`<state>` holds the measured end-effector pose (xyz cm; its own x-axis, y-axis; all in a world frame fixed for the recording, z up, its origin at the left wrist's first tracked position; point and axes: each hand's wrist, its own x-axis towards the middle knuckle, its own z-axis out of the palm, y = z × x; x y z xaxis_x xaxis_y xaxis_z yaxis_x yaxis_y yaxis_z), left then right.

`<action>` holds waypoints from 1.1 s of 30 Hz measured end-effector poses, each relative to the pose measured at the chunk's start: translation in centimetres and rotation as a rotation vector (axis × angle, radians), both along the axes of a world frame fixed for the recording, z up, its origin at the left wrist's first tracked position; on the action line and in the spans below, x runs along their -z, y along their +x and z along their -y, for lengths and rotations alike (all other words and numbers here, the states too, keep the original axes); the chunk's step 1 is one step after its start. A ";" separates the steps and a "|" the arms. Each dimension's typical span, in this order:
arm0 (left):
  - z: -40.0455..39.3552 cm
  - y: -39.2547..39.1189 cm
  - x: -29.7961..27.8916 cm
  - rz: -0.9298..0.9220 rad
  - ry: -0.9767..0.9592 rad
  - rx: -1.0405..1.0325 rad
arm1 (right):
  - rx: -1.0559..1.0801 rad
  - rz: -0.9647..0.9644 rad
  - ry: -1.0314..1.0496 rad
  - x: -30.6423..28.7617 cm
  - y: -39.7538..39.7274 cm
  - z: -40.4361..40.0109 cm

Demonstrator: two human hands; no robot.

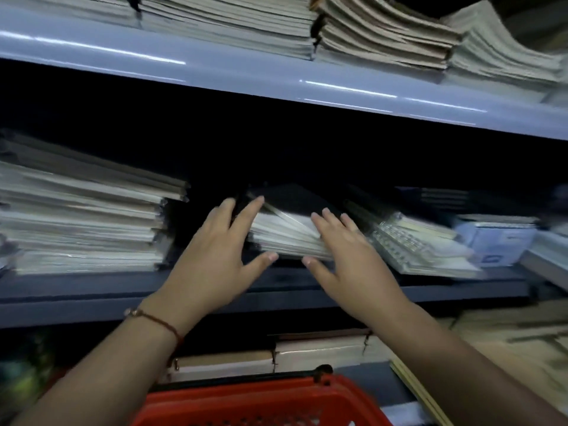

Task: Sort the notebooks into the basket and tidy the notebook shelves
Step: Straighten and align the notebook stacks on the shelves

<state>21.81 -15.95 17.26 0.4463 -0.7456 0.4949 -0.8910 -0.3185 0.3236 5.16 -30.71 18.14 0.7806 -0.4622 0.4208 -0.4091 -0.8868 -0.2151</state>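
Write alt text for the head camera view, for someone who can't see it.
Both hands, the left hand and the right hand, reach with spread fingers to either side of a small black-covered notebook stack on the middle shelf. Taller notebook piles sit beside it, and a red basket waits below.

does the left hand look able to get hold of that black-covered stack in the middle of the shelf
Probably yes. The left hand is already at the black-covered stack, fingers spread against its left edge and thumb under the front. The gap beside the tall stack leaves room, and the right hand flanks the other side.
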 end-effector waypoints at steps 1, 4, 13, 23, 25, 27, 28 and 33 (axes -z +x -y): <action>1.1 0.3 -0.5 0.012 0.046 -0.020 | -0.004 -0.010 0.021 0.0 0.0 0.7; 3.2 2.1 -1.8 -0.063 0.140 -0.072 | -0.011 0.045 0.151 0.6 0.4 2.0; 3.8 1.6 0.3 -0.162 -0.011 -0.041 | -0.109 0.338 0.421 3.8 1.1 2.6; 5.3 -1.0 2.4 -0.061 -0.210 -0.085 | -0.192 0.378 0.522 4.0 1.6 4.9; 5.7 -1.0 2.4 -0.100 -0.217 -0.062 | -0.184 0.383 0.488 4.1 1.7 5.3; 5.9 -0.8 2.2 -0.183 -0.219 -0.026 | -0.158 0.382 0.486 4.2 1.9 5.7; 6.0 -0.7 2.1 -0.219 -0.217 -0.014 | -0.144 0.387 0.512 4.3 2.1 5.8; 6.9 0.0 1.7 -0.320 -0.197 -0.033 | -0.060 0.550 0.719 4.0 2.6 6.4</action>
